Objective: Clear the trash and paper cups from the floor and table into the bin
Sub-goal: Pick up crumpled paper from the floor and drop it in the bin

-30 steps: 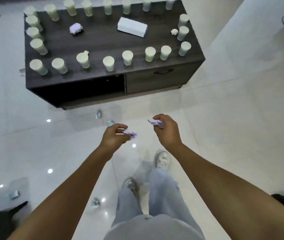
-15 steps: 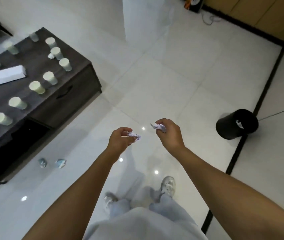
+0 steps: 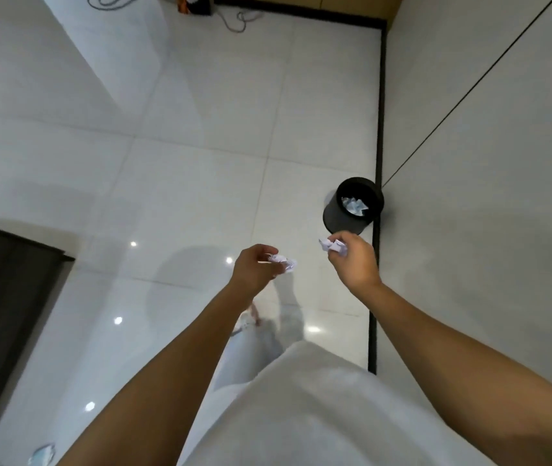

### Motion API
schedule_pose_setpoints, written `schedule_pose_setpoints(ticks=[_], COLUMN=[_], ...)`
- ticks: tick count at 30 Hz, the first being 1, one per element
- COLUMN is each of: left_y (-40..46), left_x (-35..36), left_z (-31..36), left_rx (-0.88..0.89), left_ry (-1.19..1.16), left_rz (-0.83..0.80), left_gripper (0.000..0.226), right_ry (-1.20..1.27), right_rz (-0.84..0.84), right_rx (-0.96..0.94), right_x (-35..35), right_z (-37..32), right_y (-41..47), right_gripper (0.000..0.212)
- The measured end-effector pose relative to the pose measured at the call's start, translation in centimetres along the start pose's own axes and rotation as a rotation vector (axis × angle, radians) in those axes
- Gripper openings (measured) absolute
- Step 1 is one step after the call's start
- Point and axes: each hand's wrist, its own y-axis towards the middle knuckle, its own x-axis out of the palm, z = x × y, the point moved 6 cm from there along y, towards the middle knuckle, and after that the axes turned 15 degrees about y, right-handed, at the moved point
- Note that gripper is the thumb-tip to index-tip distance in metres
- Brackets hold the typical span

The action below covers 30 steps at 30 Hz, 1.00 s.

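At the far left edge, the dark corner of the table (image 3: pixel 9 280) comes into the picture; only a part of its top and side is visible. Low on the floor (image 3: pixel 183 183), near the bottom left, lies one crumpled scrap (image 3: pixel 42 456) of pale paper, partly cut by the frame edge. The floor is of glossy white tiles with small bright reflections of lamps.

Toward the middle, the left hand (image 3: pixel 256 272) is stretched forward above the floor. Its fingers are curled and pinch a small crumpled paper ball (image 3: pixel 283 262), which sticks out at the right side of the hand. Below the hands, the person's light trousers and one shoe (image 3: pixel 246 319) are seen, a little blurred.

To the right of it, the right hand (image 3: pixel 355 262) is also held out, a little higher in the picture. Its fingers are curled around a second paper wad (image 3: pixel 333 246), whose white edges show at the left of the fingertips. The two hands are apart and do not touch.

Just beyond the right hand stands the black round bin (image 3: pixel 338 218), upright on the floor, close beside a dark strip (image 3: pixel 378 129) that runs along the floor. Inside the bin some crumpled papers (image 3: pixel 354 206) already lie. The right hand is near the bin but not over its opening.

At the top, far away, grey cables (image 3: pixel 237 21) lie on the floor.
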Motion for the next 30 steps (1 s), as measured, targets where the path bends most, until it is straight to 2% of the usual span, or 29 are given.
schedule_pose_setpoints(ticks=[8,14,17,20,24,30], left_y=[13.5,22.5,26.4,30.8,36.6,44.7], left_x=[3.3,7.0,9.8,12.8,17.1,22.3], left_z=[11.0,17.5,19.0,20.0,20.3,19.0], left_rx=[0.015,0.018,-0.027,-0.060,-0.100,-0.174], left_ry=[0.102,0.164,0.156,0.198,0.219,0.263], left_rz=[-0.144,-0.212,-0.226,-0.204,-0.162,-0.157], left_gripper=[0.029,0.031,0.034,0.033,0.034,0.033], right_ry=[0.015,-0.037,-0.124,-0.184,-0.257,-0.272], right_rz=[0.127,0.158,0.120,0.036,-0.090,-0.076], right_rx=[0.099,0.106,0.116,0.039,0.122,0.192], right_x=[-4.4,-8.1,-9.9,-11.3,-12.7,-13.1], right_z=[1.3,1.8,3.3,5.5,10.3,16.8], right_y=[12.2,21.1,25.1,29.6,36.1,44.5], right_gripper=[0.017,0.020,0.020,0.021,0.026,0.023])
